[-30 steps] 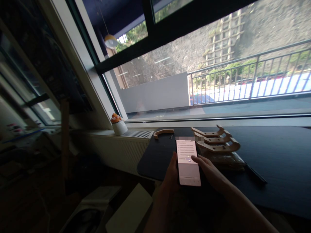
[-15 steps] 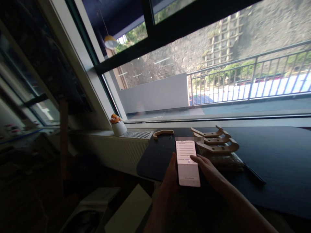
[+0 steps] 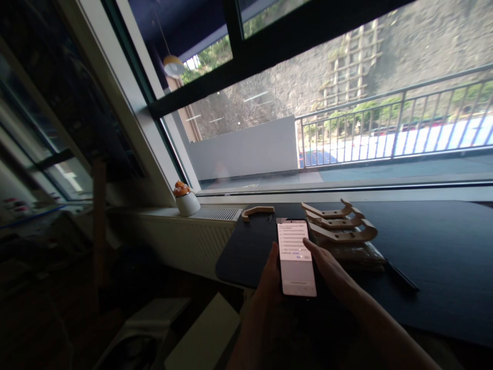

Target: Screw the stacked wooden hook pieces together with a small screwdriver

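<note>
"holding what, & where?"
"slim black-edged glass-faced phone point(image 3: 297, 276), at near side of black rounded-corner tabletop point(image 3: 442, 252). l hand point(image 3: 271, 270) closed round its left side; r hand point(image 3: 326, 263) thumb at right edge, can't tell rest."
"handling?"
"prob. light, stiff, slick, fragile; best by long edges."
"obstacles?"
"3 curved tan wooden pieces point(image 3: 344, 223) just past r hand."

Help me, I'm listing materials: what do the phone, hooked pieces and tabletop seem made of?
Phone: glossy front, probably glass, from its bright glints.
Hooked pieces: likely wood, smooth and matte, judging by their tan colour.
Tabletop: dark, low-sheen, perhaps wood-grain laminate, from faint streaks; its core is hidden.
</note>
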### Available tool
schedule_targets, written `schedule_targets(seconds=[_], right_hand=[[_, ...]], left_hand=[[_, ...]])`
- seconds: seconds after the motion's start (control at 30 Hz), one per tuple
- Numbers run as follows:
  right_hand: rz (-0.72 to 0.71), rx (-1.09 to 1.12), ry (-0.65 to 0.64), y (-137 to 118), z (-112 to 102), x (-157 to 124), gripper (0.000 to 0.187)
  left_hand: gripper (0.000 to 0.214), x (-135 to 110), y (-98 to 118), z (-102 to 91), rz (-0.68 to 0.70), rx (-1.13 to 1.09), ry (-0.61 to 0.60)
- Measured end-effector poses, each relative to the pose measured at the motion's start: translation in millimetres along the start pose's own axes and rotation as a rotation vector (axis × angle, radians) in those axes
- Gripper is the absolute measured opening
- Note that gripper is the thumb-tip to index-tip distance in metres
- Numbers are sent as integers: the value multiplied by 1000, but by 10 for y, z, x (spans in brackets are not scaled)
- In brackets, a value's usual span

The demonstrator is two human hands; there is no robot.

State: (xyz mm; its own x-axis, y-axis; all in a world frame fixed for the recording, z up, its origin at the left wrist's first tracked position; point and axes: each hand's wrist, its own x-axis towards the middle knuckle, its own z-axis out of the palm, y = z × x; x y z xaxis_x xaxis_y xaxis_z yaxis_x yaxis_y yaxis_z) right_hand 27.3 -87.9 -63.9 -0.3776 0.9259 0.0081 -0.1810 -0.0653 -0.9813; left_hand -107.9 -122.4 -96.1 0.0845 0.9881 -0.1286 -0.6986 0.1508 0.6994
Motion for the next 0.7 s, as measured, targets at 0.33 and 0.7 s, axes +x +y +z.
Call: schedule_targets(seconds=[0.33,0.7], right_hand=[[8,-47,-15,57,-33,8,50],[25,-31,12,65,-22,8,54]], left_hand=[[61,-27,29,71,3,9,35],[62,-19,10,33,0,15,22]])
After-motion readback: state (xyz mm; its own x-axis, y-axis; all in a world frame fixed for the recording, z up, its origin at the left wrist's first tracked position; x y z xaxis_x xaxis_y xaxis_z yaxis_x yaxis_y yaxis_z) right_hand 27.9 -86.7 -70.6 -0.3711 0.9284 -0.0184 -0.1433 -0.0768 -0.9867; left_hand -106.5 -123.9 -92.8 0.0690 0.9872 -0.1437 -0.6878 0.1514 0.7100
